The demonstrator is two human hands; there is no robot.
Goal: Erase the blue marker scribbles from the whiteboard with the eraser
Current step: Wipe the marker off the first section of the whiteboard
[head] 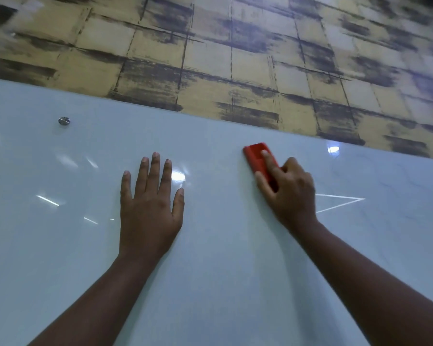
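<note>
Glossy white whiteboard [223,245] with glare streaks, right hand [289,193] grasping a red rectangular plastic eraser [256,157] pressed near the board's upper edge, left hand [149,208] flat, fingers straight on the smooth surface, round metal mount [64,120], patchy tan-and-black tiled wall [235,58] above

This looks like an office or meeting room. A large glossy glass whiteboard [60,245] is fixed to the wall, a round metal standoff cap [64,120] holding it up and to the left of the left hand [149,208]. Above both hands the wall wears a decorative covering [235,58] of tan squares brushed with dark streaks. Reflections of ceiling lights [333,149], round spots and thin strips, glint on the board beside and between the hands.
</note>
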